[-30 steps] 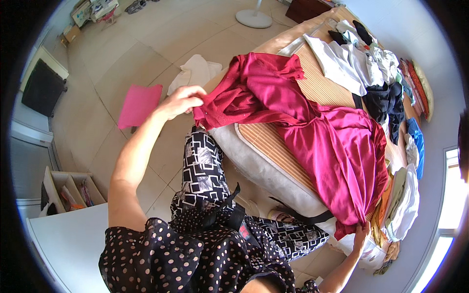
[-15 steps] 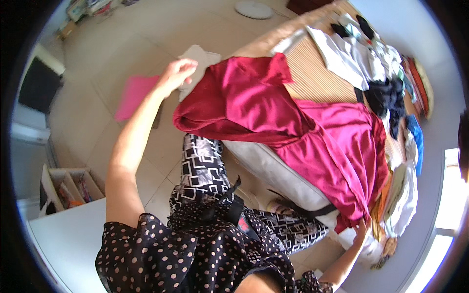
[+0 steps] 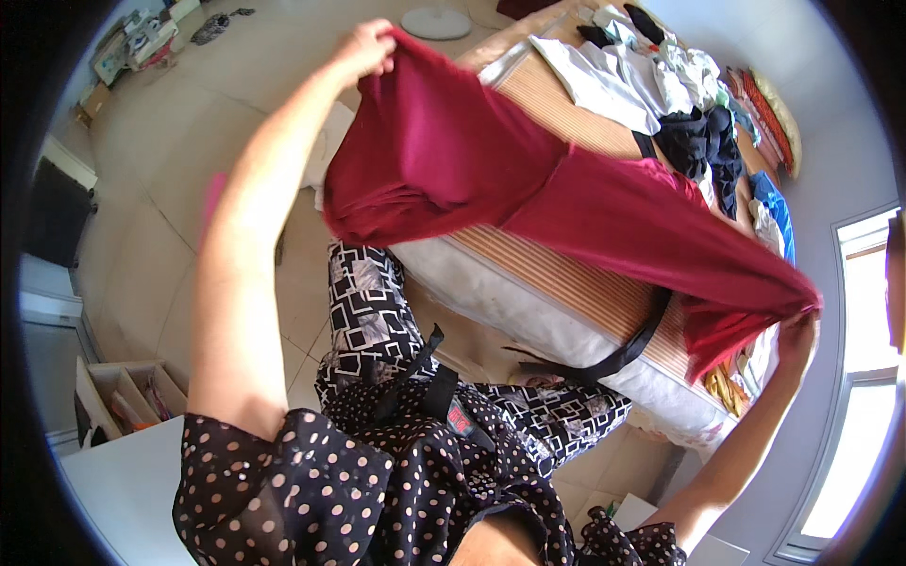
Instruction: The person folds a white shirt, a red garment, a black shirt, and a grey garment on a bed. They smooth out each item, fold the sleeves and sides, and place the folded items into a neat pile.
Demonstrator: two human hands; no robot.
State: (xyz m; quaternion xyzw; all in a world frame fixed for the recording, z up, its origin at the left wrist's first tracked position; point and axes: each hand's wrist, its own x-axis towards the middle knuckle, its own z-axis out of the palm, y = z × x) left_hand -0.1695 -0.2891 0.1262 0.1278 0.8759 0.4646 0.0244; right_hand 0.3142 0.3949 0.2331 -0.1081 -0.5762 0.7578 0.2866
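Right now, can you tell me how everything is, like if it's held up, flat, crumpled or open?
Left hand: closed on the red cloth
Right hand: closed on the red cloth
Red cloth: held up, spread between both hands, creased
Mat: flat, partly covered
White clothes: lying rumpled
Black clothes: crumpled
Black strap: draped over the bed's edge
Box: open on top, divided, things inside

Can read no words or numbers; can make out only a red marking (image 3: 460, 420) on the black strap (image 3: 440, 390) at the waist, too small to decipher.
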